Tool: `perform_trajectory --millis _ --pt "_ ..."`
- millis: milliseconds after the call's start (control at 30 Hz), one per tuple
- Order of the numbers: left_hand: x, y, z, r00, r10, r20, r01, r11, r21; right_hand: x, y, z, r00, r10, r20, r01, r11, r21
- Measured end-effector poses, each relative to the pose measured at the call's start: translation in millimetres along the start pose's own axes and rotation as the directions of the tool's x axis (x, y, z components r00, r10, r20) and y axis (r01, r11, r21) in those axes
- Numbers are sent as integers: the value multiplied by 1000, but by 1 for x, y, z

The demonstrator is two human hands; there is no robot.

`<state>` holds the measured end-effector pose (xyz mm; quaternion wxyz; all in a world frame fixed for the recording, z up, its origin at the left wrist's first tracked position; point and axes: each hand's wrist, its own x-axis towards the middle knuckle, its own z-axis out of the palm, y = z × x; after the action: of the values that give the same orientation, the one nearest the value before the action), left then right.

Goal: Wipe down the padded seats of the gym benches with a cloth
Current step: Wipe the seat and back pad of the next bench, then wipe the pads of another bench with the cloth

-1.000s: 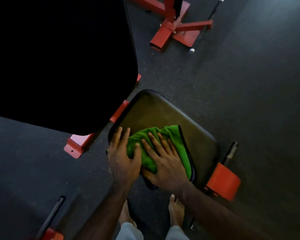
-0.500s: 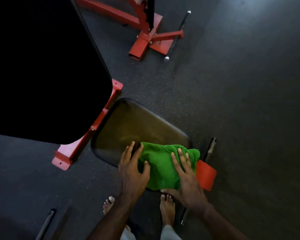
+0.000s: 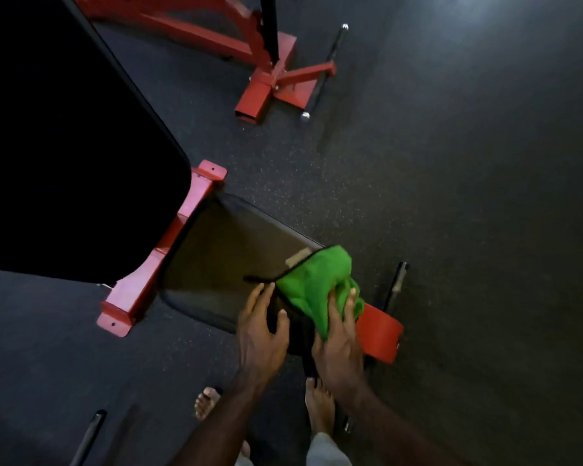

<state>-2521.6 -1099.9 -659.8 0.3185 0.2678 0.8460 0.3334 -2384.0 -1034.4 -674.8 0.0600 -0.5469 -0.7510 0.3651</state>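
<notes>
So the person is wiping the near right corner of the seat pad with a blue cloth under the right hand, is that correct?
Not quite: the cloth is green, not blue, as the head view shows. The rest holds: it lies at the near right corner of the seat pad under the right hand.

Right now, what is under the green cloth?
The green cloth lies on the padded seat's near corner, right hand pressing it. The seat surface beneath is covered.
</notes>
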Motion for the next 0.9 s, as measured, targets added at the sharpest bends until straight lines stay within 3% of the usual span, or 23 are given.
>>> perform_trajectory --millis 100,167,333,533,700,800,900 --pt "-6 10 -6 997 -33 70 31 999 35 -28 7 -14 988 -36 151 43 998 -42" --pt "-11 19 -13 993 -58 105 50 996 73 -34 7 -23 980 -95 172 100 995 -22" --pt "-28 67 -44 969 -175 172 160 982 97 -40 -60 -81 968 39 248 -105 961 257" --pt "-71 127 -104 949 -272 160 285 956 -63 -52 -138 -156 905 67 420 -197 941 274" --pt "-95 188 -141 884 -405 234 460 843 -277 -75 -188 -211 923 57 381 -218 892 395" --pt "-95 231 -157 898 -365 248 436 814 -384 -84 -216 -238 965 71 252 -188 857 480" --pt "-93 260 -173 938 -261 229 329 880 -343 -87 -234 -259 988 121 96 -153 843 515"
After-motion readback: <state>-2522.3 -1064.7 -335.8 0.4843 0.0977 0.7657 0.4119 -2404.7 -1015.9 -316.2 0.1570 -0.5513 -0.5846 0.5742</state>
